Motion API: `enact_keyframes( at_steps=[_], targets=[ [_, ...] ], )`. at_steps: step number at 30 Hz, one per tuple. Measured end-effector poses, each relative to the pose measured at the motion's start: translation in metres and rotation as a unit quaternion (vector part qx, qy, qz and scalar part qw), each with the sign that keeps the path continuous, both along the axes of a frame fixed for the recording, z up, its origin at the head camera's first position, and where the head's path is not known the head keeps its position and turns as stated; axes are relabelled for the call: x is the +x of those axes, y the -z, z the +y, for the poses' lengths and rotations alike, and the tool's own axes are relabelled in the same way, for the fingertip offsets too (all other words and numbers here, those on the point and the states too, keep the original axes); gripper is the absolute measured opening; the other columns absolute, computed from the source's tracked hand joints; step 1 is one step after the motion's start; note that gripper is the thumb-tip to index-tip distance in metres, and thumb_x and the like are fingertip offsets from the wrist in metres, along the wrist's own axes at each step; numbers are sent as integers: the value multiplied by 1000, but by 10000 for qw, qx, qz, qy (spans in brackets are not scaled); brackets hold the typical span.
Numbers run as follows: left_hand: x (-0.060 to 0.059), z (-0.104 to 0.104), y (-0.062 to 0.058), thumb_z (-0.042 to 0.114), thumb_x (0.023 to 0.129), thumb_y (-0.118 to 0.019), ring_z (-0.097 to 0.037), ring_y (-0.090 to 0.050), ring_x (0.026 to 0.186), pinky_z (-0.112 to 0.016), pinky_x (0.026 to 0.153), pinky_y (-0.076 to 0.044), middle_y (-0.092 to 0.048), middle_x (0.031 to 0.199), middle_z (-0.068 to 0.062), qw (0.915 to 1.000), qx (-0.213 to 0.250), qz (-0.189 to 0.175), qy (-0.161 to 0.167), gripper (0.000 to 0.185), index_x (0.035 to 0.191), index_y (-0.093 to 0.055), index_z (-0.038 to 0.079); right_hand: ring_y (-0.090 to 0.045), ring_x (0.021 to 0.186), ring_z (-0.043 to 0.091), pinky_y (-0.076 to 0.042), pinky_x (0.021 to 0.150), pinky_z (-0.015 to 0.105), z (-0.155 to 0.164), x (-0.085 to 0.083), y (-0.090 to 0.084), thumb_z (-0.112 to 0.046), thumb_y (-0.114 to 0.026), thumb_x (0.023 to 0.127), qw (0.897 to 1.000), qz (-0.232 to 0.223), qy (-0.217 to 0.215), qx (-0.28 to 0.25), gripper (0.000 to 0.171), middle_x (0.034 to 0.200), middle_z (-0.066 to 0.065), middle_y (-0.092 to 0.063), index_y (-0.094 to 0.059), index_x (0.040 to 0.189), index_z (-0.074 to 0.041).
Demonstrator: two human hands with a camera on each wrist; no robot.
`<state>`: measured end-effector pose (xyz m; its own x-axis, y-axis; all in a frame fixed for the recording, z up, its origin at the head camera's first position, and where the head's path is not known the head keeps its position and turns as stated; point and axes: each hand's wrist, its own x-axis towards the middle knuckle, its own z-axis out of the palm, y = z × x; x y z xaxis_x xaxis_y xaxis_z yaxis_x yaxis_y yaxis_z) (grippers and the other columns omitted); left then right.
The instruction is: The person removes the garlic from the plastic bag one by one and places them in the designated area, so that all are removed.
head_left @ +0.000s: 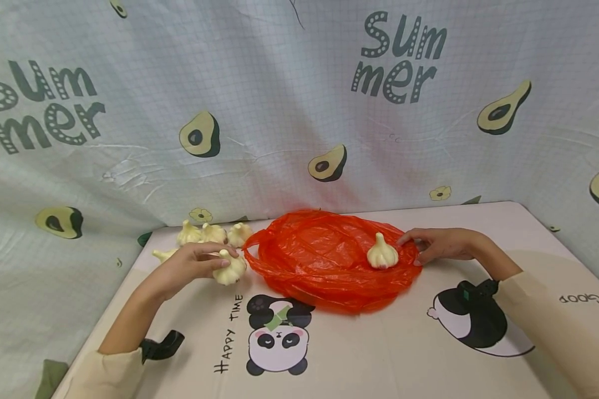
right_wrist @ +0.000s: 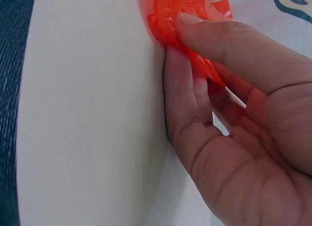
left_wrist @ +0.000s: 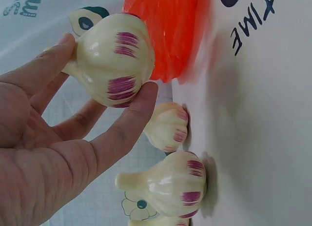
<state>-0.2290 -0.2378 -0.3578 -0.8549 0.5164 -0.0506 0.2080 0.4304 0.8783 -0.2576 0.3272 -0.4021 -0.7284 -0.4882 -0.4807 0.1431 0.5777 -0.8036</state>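
In the head view my left hand (head_left: 189, 269) holds a garlic bulb (head_left: 229, 268) between thumb and fingers, just left of a red plastic bag (head_left: 324, 260). The left wrist view shows this held garlic bulb (left_wrist: 114, 60) pale with purple streaks, raised off the table. The bag lies spread with its mouth open, and a second garlic bulb (head_left: 382, 252) rests at its right side. My right hand (head_left: 444, 244) pinches the bag's right edge. Up close in the right wrist view, red plastic (right_wrist: 168, 21) sits between the thumb and fingers.
Several more garlic bulbs (head_left: 213, 234) stand at the table's back left corner, behind my left hand. The pale table (head_left: 359, 354) carries printed pandas and lettering. A white curtain (head_left: 274, 111) with avocado prints hangs along the back and sides.
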Motion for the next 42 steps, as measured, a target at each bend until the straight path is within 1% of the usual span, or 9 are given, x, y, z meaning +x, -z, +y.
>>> enact_keyframes(
  at_steps=[7, 13, 18, 23, 25, 28, 35, 38, 42],
  targets=[
    [-4, -1, 1, 15, 97, -70, -21, -65, 102, -39, 84, -57, -66, 126, -14, 9999, -60, 21, -101, 31, 124, -70, 1, -43, 131, 32, -48, 105, 40, -1, 0, -2, -12, -73, 92, 10000, -24, 20, 51, 57, 149, 19, -38, -49, 144, -9],
    [-5, 1, -3, 17, 98, -69, -18, -65, 99, -42, 84, -56, -68, 121, -12, 9997, -177, -24, -180, 29, 121, -71, 0, -44, 130, 32, -48, 104, 39, -1, 0, -4, -11, -73, 92, 10000, -31, 11, 45, 57, 148, 19, -37, -49, 143, -8],
    [-7, 2, -4, 15, 97, -69, -18, -64, 98, -39, 81, -57, -68, 120, -14, 9997, -189, -14, -158, 27, 120, -71, -1, -43, 130, 32, -48, 104, 39, -1, 0, -3, -11, -73, 92, 10000, -65, 33, 49, 57, 149, 20, -36, -49, 143, -8],
    [-12, 0, -2, 16, 96, -70, -16, -61, 89, -32, 72, -55, -67, 107, -8, 9996, -215, 78, -180, 25, 117, -72, 1, -43, 131, 33, -48, 104, 39, 0, -1, -2, -11, -73, 92, 10000, -63, 32, 29, 57, 150, 20, -35, -49, 143, -8],
    [-15, -1, -2, 16, 97, -70, -15, -61, 87, -33, 72, -56, -67, 106, -7, 9996, -235, 82, -138, 26, 118, -72, 1, -43, 131, 33, -48, 104, 39, 0, -1, -2, -10, -73, 92, 10000, -64, 25, 8, 57, 150, 20, -35, -49, 143, -7],
    [-20, -4, -2, 15, 97, -69, -16, -63, 90, -33, 74, -56, -69, 110, -8, 9994, -330, 69, 9, 27, 121, -71, 2, -43, 131, 33, -49, 104, 39, 0, -1, -2, -10, -73, 92, 10000, -83, 23, -10, 57, 150, 20, -34, -49, 143, -7],
    [-36, -9, -2, 18, 98, -68, -24, -60, 113, -28, 89, -54, -69, 122, -10, 9954, -661, 289, 630, 27, 122, -73, 9, -42, 132, 33, -48, 105, 40, 0, -1, -2, -12, -73, 92, 10000, -27, 13, 54, 56, 150, 19, -36, -50, 142, -9],
    [-43, -9, -3, 20, 97, -69, -27, -58, 118, -30, 93, -53, -69, 124, -7, 9938, -804, 307, 710, 27, 123, -73, 12, -41, 132, 34, -48, 105, 41, 0, -1, -2, -12, -73, 92, 10000, -50, 31, 60, 56, 151, 20, -35, -50, 143, -9],
    [-50, -10, -5, 25, 97, -69, -26, -58, 121, -34, 96, -51, -70, 124, -1, 9910, -1093, 290, 723, 26, 122, -75, 19, -42, 132, 34, -48, 105, 42, 0, -1, -2, -11, -73, 91, 10000, -60, 32, 63, 57, 151, 20, -35, -50, 143, -9]
  ],
)
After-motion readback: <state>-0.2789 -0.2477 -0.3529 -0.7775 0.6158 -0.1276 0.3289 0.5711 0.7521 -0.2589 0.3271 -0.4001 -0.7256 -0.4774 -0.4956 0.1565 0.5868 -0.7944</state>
